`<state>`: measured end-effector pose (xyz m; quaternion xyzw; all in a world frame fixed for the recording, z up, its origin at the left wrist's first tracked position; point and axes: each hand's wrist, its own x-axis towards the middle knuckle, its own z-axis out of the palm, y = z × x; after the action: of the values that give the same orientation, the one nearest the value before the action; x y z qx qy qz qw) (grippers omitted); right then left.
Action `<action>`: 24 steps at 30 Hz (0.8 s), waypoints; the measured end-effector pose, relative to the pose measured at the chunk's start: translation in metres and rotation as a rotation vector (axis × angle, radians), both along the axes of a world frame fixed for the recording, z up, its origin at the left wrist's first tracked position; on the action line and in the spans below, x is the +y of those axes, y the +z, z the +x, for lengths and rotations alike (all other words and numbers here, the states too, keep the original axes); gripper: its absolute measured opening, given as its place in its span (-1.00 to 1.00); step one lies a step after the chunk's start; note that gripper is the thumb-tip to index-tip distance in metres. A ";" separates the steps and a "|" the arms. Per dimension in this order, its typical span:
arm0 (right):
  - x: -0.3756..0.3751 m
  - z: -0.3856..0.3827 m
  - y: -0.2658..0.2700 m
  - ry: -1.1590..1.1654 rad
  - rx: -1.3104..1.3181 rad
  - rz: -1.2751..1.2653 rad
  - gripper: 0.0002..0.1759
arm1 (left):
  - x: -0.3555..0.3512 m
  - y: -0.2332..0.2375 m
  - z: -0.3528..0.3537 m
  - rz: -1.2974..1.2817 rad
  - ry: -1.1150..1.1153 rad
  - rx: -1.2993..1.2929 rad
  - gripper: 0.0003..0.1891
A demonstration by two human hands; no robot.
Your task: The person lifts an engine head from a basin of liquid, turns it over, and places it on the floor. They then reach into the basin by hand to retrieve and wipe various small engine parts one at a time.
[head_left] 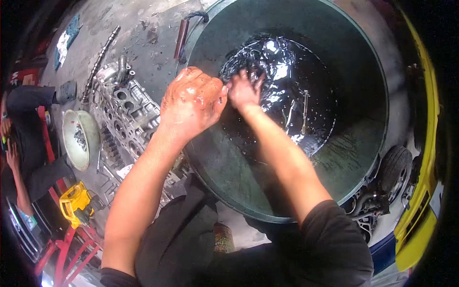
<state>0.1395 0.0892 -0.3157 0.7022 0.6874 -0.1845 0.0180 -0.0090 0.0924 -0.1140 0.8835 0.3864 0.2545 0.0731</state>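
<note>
In the head view, the person's left hand [192,93] is hanging over the near left side of a large dark green tub [217,170], its fingers curling together into a fist, and whether anything is sitting inside it I cannot tell. Its skin is shining with a wet, brownish coating. The right hand [246,91] is reaching down into the tub with its fingers standing apart, just beside the left hand in the view. It is lying at the dark liquid [282,86], which is rippling and glinting around the fingertips; whether they are dipping under I cannot tell. A slender metal rod [305,112] is resting in the liquid to the right of that hand, apart from it. On the tub's far left rim a brown handle [181,38] is hanging. Left of the tub, a metal engine part [124,110] with round openings is lying on the floor, a camshaft [100,60] lying beyond it. A pale bowl [94,138] is holding small pieces nearby, and a yellow object [74,203] is standing nearer. At the far left another person's hand [13,155] is showing. To the tub's right a tyre [396,165] is standing near a yellow panel [413,239]
</note>
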 end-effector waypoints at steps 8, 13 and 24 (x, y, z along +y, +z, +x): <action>-0.027 0.037 0.015 0.531 -0.034 -0.181 -0.46 | 0.001 0.003 0.002 -0.009 -0.018 -0.034 -0.83; 0.040 0.066 0.007 0.254 -0.186 -0.068 -0.40 | 0.002 -0.005 -0.002 0.014 -0.008 -0.111 -0.80; 0.057 0.178 0.014 -0.142 -0.184 -0.123 -0.17 | 0.006 -0.005 -0.003 0.006 -0.047 -0.152 -0.80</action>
<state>0.3175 0.1466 -0.3015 0.7605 0.6188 -0.1622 0.1110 -0.0123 0.0989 -0.1190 0.8708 0.3579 0.3202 0.1055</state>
